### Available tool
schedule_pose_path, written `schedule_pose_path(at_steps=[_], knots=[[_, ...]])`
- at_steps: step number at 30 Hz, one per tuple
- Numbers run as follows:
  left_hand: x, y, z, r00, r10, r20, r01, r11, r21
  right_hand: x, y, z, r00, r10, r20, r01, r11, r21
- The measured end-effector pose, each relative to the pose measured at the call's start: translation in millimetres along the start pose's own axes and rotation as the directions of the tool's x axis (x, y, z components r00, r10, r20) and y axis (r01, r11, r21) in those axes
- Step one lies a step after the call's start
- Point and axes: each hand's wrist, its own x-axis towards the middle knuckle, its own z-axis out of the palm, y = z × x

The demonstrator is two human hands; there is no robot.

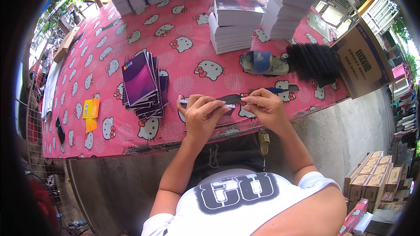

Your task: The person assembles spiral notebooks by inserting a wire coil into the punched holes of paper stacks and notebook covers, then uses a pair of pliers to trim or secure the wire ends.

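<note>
My left hand (202, 116) is closed around a small notebook (228, 108) at the table's near edge, and the fingers cover most of it. White page edges and a bit of dark cover show past them. Just right of it, my right hand (265, 107) is pinched, its fingertips close to the notebook's right end. Whatever those fingertips hold is too small to make out. Behind the hands a dark strip (231, 99) lies on the table, and a blue tool (275, 90) lies beyond the right fingers. A fanned stack of purple spiral notebooks (140, 83) sits to the left.
The table has a pink patterned cloth (183, 63). Black plastic coils (311, 61) are heaped at right beside a cardboard box (363, 61) and a blue-wrapped roll (264, 63). Paper block stacks (231, 32) stand at the back. Yellow packets (91, 109) and a phone-like black object (60, 131) lie left.
</note>
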Motion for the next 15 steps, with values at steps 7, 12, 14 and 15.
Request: schedule_pose_path(at_steps=[7,12,14,15], knots=[[-2,2,-2,1.000,0.014,-0.011,-0.014,0.999,-0.030,7,10,-1,0.999,-0.043,0.017,0.043,0.998,-0.036],[-6,-1,1,0.999,-0.034,-0.025,0.032,0.997,-0.075,13,7,-9,0.981,-0.035,0.188,0.014,0.994,0.113],[-5,2,-1,1.000,-0.003,-0.020,0.003,1.000,-0.013,14,9,-9,0.947,0.135,0.292,-0.193,0.964,0.181],[-5,3,-2,1.000,0.012,-0.016,-0.011,1.000,0.018,14,9,-8,0.914,0.213,0.346,-0.295,0.933,0.206]])
